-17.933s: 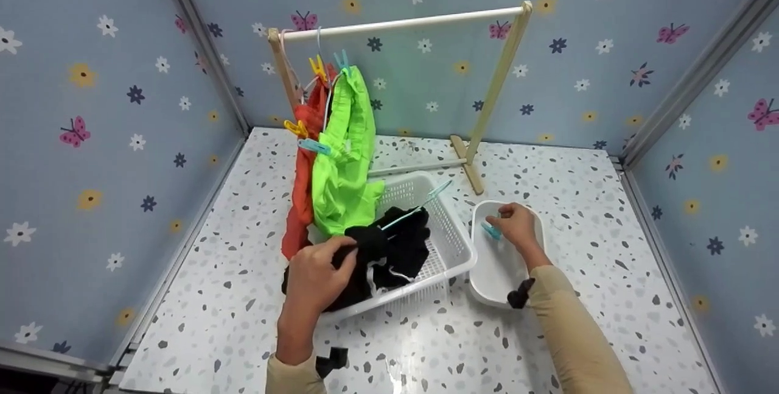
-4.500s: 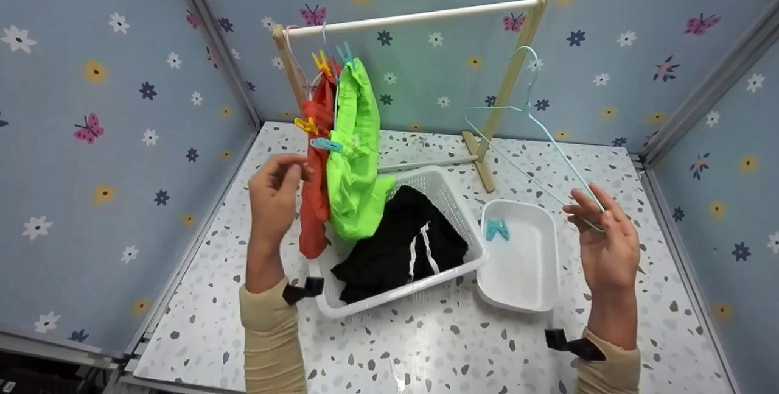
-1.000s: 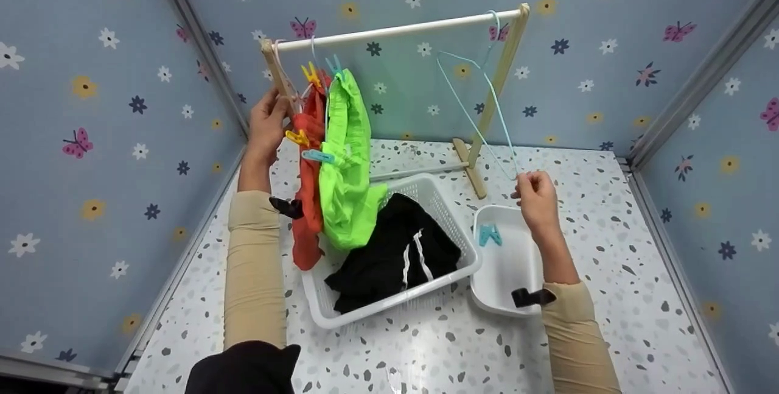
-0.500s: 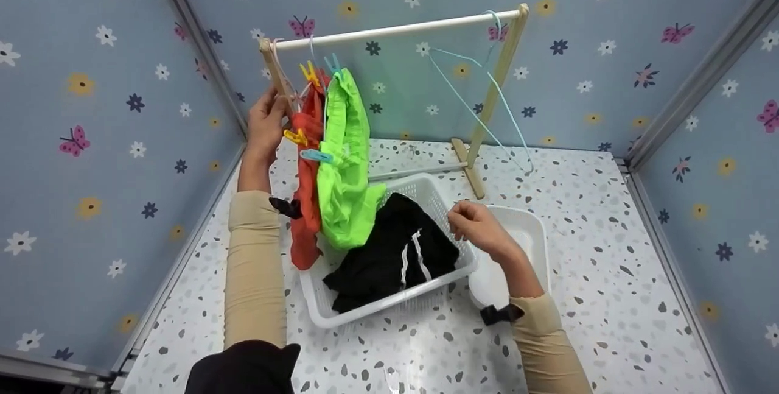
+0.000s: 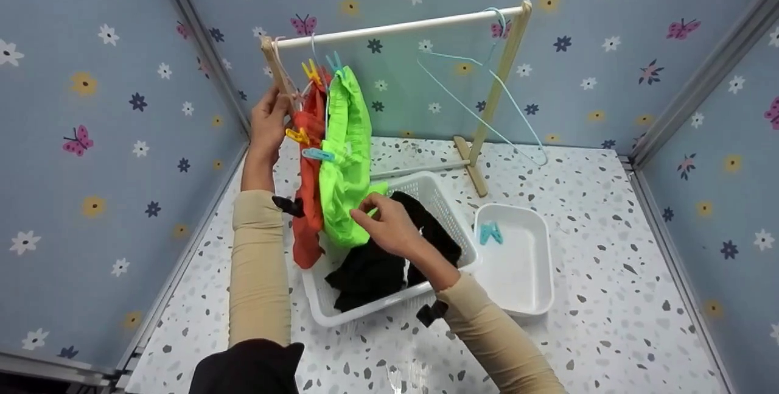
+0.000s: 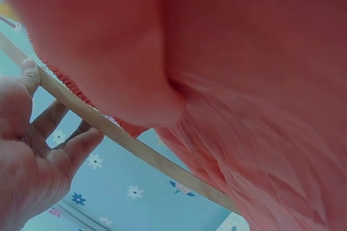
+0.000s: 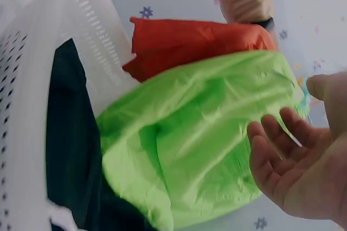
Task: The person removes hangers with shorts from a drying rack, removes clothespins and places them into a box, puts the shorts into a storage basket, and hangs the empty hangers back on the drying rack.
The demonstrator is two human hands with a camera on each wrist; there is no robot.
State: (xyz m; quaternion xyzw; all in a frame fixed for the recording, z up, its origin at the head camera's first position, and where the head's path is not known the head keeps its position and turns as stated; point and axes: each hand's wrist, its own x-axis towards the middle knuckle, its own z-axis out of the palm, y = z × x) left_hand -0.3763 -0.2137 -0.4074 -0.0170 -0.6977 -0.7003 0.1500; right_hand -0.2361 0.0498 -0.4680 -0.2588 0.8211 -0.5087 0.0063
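Observation:
My left hand (image 5: 268,126) grips the left wooden post (image 6: 116,133) of a clothes rack, its thumb and fingers against the wood in the left wrist view. Beside it hang a red garment (image 5: 311,168) and a lime-green garment (image 5: 345,187) with a gathered waistband, on hangers, with yellow clothespins (image 5: 298,135) and light blue clothespins (image 5: 318,154). My right hand (image 5: 389,226), fingers loosely bent and holding nothing, is over the laundry basket (image 5: 359,315), near the green garment. It partly hides a black garment (image 5: 365,278) with white drawstrings.
A bare light-blue hanger (image 5: 517,108) hangs from the right end of the white rail (image 5: 395,28). Turquoise clothespins (image 5: 490,233) lie in a white tray (image 5: 517,272) right of the basket. Flower-patterned walls enclose the speckled tabletop (image 5: 596,296).
Since one second ago, my right hand has let go of the bare hanger and moved left over the basket. The hanger has swung round on the rail. My left hand stays on the post.

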